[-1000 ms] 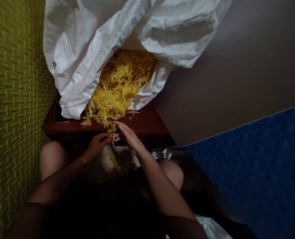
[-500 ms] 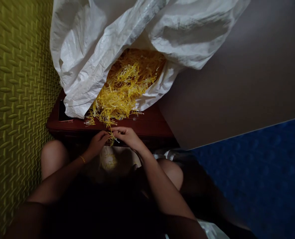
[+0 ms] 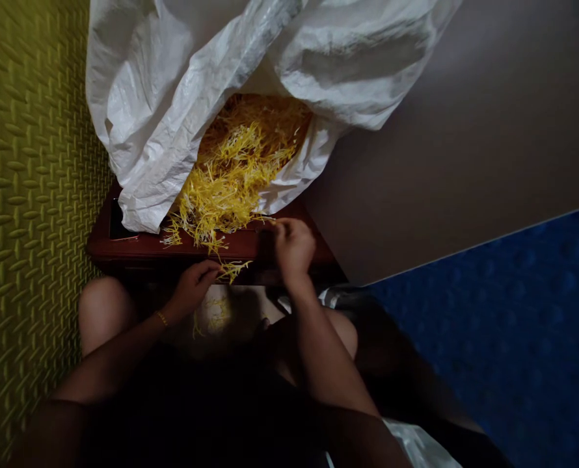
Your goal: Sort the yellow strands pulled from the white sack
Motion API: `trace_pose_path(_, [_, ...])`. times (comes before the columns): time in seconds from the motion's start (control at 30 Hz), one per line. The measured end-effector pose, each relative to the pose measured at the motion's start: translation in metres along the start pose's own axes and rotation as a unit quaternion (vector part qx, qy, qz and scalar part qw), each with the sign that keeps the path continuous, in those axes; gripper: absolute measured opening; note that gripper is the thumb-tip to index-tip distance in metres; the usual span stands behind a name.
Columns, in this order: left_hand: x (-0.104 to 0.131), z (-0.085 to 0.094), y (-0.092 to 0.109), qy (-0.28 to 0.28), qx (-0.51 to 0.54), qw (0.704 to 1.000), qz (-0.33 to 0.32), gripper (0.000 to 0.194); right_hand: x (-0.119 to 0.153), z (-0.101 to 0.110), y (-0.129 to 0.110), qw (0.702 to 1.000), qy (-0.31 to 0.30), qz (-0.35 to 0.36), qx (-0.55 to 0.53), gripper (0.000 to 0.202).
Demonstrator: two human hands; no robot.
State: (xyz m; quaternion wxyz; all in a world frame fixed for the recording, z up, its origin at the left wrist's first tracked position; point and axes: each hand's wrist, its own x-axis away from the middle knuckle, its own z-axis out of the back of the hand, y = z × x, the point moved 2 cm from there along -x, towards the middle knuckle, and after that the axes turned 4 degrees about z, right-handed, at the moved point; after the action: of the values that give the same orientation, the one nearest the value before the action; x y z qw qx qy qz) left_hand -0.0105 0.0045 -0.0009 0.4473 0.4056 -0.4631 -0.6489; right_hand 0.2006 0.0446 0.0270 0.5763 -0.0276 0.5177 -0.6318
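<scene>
Yellow and white strands spill in a heap from the mouth of a white woven sack onto a dark red surface. My left hand pinches a small bunch of strands at the surface's front edge. To the right, my right hand has its fingers closed at the heap's right tip, touching the end of a strand there; its grip is partly hidden by the curled fingers.
A dark phone-like object lies left of the heap, partly under the sack. Loose strands lie on the lit floor between my knees. A yellow textured wall rises on the left.
My right hand has left the small bunch near my left hand and moved up and right to the heap's edge. My left hand keeps the bunch. The view has shifted slightly.
</scene>
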Motion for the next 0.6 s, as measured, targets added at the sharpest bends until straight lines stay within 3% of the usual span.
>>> trace_pose_path(0.07, [0.001, 0.002, 0.0, 0.015, -0.006, 1.0, 0.0, 0.02, -0.007, 0.006, 0.012, 0.993, -0.004, -0.064, -0.101, 0.018])
trace_pose_path(0.17, [-0.001, 0.004, -0.003, 0.017, -0.007, 1.0, 0.015, 0.023, -0.001, -0.003, 0.012, 0.94, -0.137, -0.125, -0.286, 0.024])
trace_pose_path(0.23, [-0.003, 0.004, -0.006, 0.011, -0.006, 1.0, 0.024, 0.025, 0.012, -0.014, 0.003, 0.896, -0.229, -0.157, -0.347, 0.027])
trace_pose_path(0.3, [-0.005, 0.003, -0.008, 0.008, -0.002, 1.0, 0.026, 0.026, 0.024, -0.023, -0.006, 0.861, -0.287, -0.197, -0.37, 0.029])
trace_pose_path(0.6, [-0.007, 0.005, -0.009, 0.0, 0.007, 1.0, 0.017, 0.028, 0.038, -0.027, -0.021, 0.757, -0.417, -0.287, -0.413, 0.03])
